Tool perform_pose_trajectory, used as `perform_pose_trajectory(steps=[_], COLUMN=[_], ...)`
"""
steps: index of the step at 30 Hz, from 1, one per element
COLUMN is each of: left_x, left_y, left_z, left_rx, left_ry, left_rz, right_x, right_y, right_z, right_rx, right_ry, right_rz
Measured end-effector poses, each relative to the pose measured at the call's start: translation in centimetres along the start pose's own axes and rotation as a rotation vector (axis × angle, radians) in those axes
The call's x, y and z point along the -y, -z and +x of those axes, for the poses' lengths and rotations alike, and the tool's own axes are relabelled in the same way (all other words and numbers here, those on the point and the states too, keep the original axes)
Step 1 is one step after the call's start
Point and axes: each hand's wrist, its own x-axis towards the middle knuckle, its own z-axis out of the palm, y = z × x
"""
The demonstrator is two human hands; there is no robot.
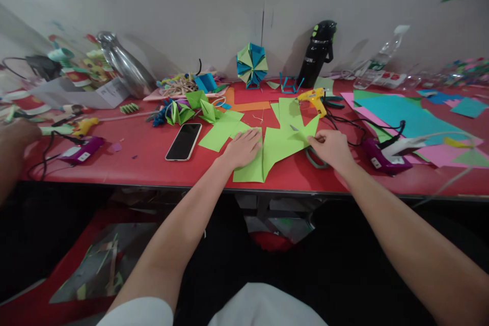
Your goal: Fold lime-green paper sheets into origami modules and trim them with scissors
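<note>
My left hand [244, 147] lies flat with its fingers stretched over a light green paper sheet [248, 172] near the table's front edge. To its right, my right hand [329, 146] pinches the corner of another green sheet [280, 145], which is lifted and bent at that side. A pointed metal tip [294, 128] shows on the green paper. Dark scissor handles [316, 159] lie partly under the raised sheet, beside my right hand. More green paper [219, 132] lies left of my left hand, close to a phone [184, 141].
A yellow glue gun [315, 101], black bottle [317, 53] and folded paper wheel [252, 65] stand behind. Purple power sockets [387, 157] with cables and coloured sheets [416, 114] are at right. Another person's hand [19, 137] is at far left, near a steel flask [124, 66].
</note>
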Motion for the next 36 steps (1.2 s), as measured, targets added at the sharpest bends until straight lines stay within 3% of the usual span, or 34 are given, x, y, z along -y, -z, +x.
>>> perform_pose_trajectory(steps=[11, 17, 21, 26, 31, 36], left_x=[-0.4, -1.0, -0.9, -0.6, -0.5, -0.5], left_y=[0.3, 1.1, 1.2, 0.8, 0.5, 0.3], left_z=[-0.4, -0.8, -1.2, -1.3, -0.9, -0.6], left_rx=[-0.141, -0.281, -0.251, -0.148, -0.071, -0.030], left_ry=[0.036, 0.109, 0.089, 0.042, 0.033, 0.050], left_rz=[-0.019, -0.016, -0.025, -0.023, -0.011, -0.008], right_x=[0.7, 1.0, 1.3, 2.1, 2.2, 1.4], right_y=[1.0, 1.0, 0.4, -0.1, -0.5, 0.0], right_z=[-1.0, -0.5, 0.8, 1.5, 1.5, 1.2], right_rx=[-0.028, 0.010, 0.017, 0.097, 0.213, 0.222], right_ry=[-0.031, -0.209, -0.319, -0.353, -0.323, -0.258], right_rz=[0.077, 0.334, 0.478, 0.541, 0.481, 0.314])
